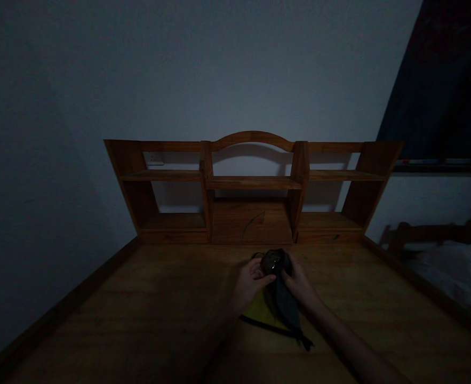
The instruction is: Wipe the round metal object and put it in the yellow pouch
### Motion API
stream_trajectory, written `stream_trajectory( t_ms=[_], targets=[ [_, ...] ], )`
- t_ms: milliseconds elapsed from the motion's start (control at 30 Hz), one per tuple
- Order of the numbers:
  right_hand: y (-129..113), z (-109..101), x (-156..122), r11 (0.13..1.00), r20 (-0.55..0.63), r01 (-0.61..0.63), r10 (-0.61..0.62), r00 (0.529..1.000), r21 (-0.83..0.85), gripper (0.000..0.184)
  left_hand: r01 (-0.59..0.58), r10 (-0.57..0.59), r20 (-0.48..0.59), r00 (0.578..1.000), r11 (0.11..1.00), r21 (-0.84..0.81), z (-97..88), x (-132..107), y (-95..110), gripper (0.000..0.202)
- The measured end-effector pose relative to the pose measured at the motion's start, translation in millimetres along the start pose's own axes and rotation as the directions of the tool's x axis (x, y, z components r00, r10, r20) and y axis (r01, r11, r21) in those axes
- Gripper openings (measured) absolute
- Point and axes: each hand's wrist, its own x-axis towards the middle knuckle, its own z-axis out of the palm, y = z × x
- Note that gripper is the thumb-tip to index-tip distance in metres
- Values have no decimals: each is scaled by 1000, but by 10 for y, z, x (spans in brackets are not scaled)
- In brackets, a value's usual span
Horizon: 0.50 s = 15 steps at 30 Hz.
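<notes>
Above the wooden desk (171,298), a dark, glossy, rounded object (272,261) sits between my two hands; its kind is too dim to make out. My left hand (250,281) grips it from the left, the thumb across its lower edge and the other fingers curled behind. On the other side, my right hand (297,281) pinches dark fabric right beside the glossy object. That fabric belongs to a grey and yellow cloth piece (286,306) with black edging. It hangs down below my hands, and its dark corner (306,343) points toward me.
A wooden shelf unit (253,183) stands along the back of the desk against a pale wall (219,69). Raised edging (427,304) borders the desk's right side. Beyond it is a bed with white bedding (455,272). The room is dim.
</notes>
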Motion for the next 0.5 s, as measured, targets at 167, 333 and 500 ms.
stream_trajectory(
  t_ms=[167,333,500],
  targets=[
    [-28,30,-22,999,31,-13,11,999,41,51,-125,121,39,992,981,145,-47,-11,63,44],
    [-99,19,-59,992,99,120,-116,988,-42,47,-90,95,-7,995,968,235,-60,-25,103,42],
    [-181,-49,-73,975,157,183,-162,974,-130,42,-80,79,12,997,968,237,-54,-59,143,39]
  ],
)
